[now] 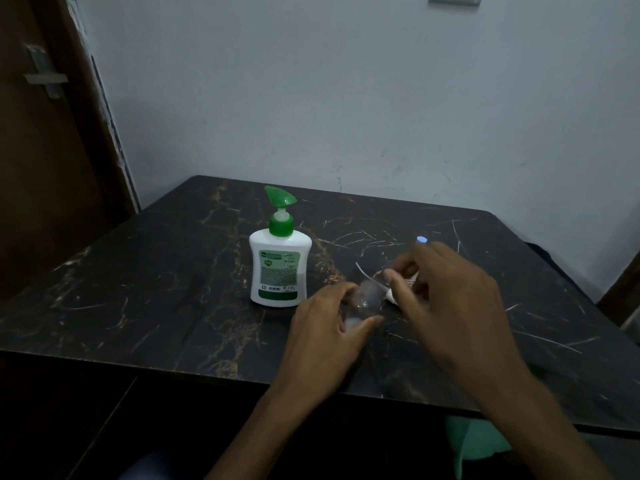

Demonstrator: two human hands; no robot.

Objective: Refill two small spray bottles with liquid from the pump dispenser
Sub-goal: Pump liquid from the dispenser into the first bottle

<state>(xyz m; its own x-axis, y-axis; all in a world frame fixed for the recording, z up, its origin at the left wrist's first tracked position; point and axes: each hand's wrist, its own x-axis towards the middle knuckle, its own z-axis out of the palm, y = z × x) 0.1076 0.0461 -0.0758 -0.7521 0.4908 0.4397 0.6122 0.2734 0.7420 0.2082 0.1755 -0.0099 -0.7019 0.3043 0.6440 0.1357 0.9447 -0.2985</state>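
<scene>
Clear spray bottle [363, 304] in left hand [332, 327]

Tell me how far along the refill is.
Early. Done: the spray cap, tube attached, is off the clear little bottle, pinched in the right hand. In hand: the left hand grips that bottle, which looks nearly empty. Left: pumping from the soap dispenser, untouched, then recapping. A second bottle isn't clearly visible.
</scene>
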